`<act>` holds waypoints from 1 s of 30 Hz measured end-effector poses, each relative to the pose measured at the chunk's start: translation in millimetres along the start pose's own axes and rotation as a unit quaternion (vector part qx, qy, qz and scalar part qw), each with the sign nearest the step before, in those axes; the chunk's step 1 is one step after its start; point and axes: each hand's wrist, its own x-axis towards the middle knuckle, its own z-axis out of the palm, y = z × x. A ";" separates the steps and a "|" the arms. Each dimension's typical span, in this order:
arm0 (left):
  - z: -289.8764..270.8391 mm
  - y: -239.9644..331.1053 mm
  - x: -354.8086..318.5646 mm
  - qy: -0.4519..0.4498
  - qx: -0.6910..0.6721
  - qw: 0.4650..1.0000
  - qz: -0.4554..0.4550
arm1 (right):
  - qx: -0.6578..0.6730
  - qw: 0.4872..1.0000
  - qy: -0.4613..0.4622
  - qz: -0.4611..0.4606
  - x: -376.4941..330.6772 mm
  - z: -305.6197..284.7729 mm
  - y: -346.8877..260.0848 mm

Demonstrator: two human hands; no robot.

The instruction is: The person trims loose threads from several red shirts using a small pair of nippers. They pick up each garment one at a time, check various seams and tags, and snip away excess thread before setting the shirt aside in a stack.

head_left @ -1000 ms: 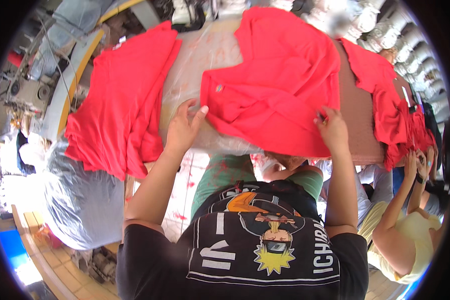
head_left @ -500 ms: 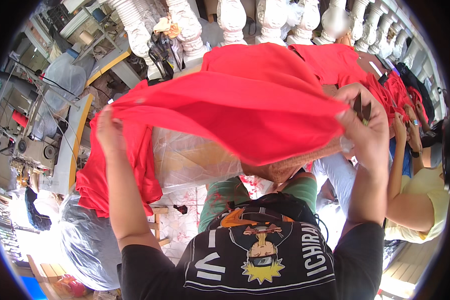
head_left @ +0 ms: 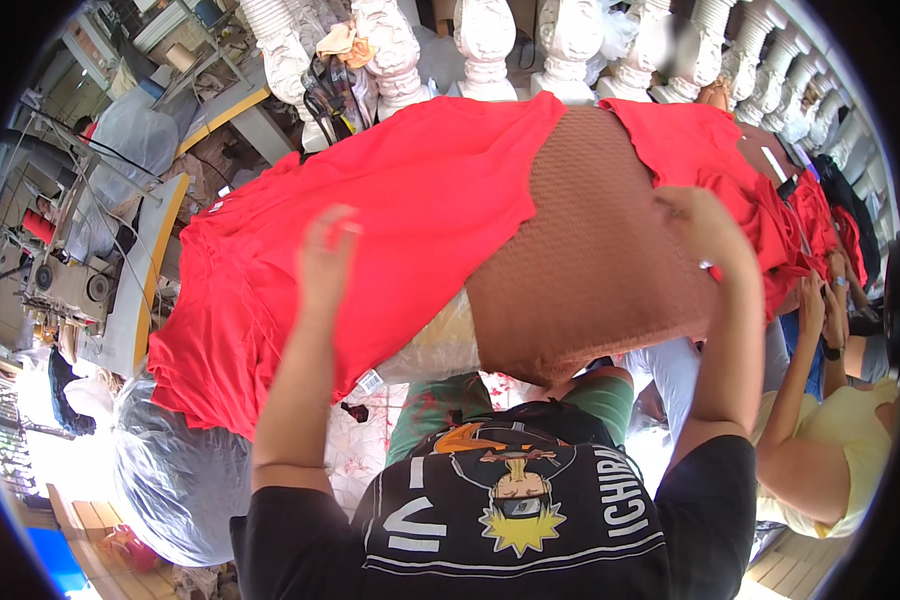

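A red garment (head_left: pixel 370 210) lies spread over the left part of the table, its lower edge hanging toward me with a small white tag (head_left: pixel 370 382). Just above this cloth hovers my left hand (head_left: pixel 327 260), slightly blurred, fingers apart and nothing in them. My right hand (head_left: pixel 708 228) is curled at the right, beside another red garment (head_left: pixel 680 140) and over the brown cloth. Dark thread snips (head_left: pixel 672 208) show only a little at its fingers; the rest is hidden in the hand.
A brown textured cloth (head_left: pixel 590 240) covers the middle of the table. White balusters (head_left: pixel 485 50) line the far side. Sewing machines (head_left: pixel 70 285) stand at left, near a plastic-wrapped bundle (head_left: pixel 170 480). At right, a person in yellow (head_left: pixel 820 460) handles red cloth.
The red garment, held up and stretched between both hands before, now lies flat on the left. My left hand has let go and moved right; my right hand has also released the cloth.
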 end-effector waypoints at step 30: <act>2.5 36.2 -107.8 -0.321 0.149 0.933 0.070 | 0.327 0.941 -0.039 0.083 -41.0 180.5 -53.5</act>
